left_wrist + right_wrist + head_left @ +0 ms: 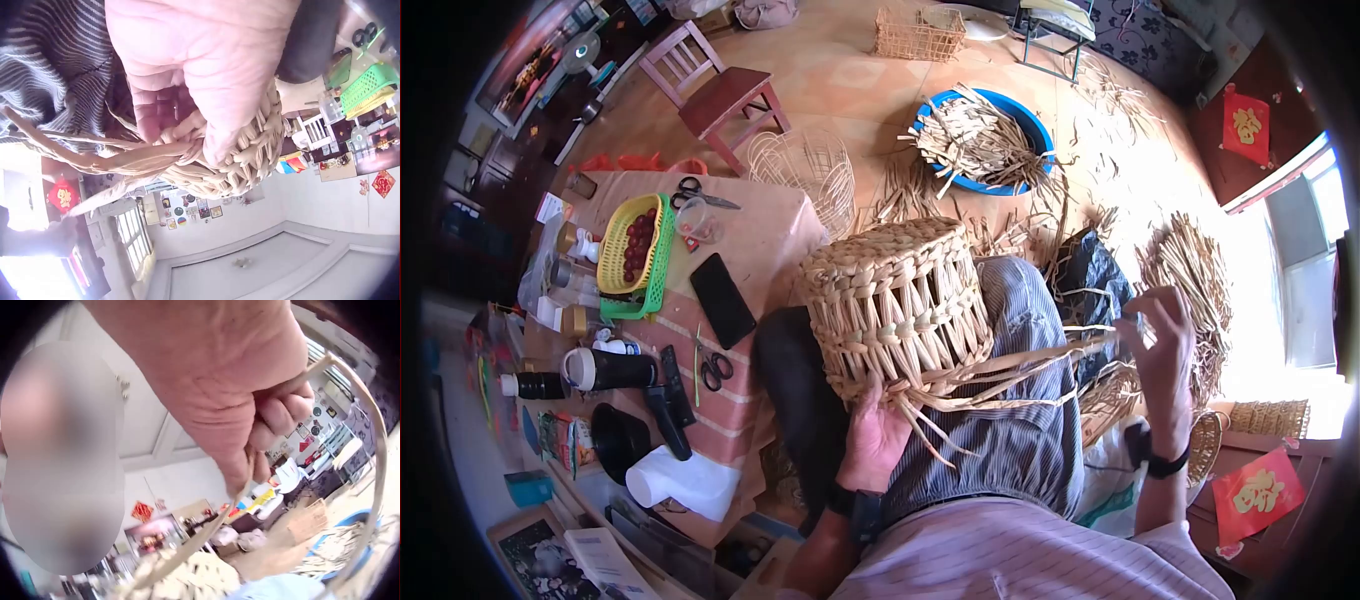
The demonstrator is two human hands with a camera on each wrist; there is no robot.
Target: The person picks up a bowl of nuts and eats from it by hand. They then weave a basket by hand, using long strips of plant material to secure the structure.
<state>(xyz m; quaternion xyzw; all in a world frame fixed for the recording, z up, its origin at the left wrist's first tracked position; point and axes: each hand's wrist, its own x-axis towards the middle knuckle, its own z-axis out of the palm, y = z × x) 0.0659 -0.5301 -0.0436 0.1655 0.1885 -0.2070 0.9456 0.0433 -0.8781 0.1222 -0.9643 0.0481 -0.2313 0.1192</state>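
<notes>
Basket [895, 335]: rough, matt plaited fibre. Trousers [1000, 450]: cloth. Tub [1034, 125]: smooth plastic. Chair [725, 103]: wood.

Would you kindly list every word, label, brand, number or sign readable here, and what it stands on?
"福", apparently, on the upper red paper sign.
"福", apparently, on the lower red paper sign.
Too small or blurred to read: markings on the colourful packet and the red wall hanging.

Between the woven basket [890, 325] and the right hand [1165, 345], taut strands [1010, 366] bar the way across the lap; beyond them, open room over the knee [1015, 295] leads toward the blue tub [1025, 120]. The bench [765, 215] hems the left.
</notes>
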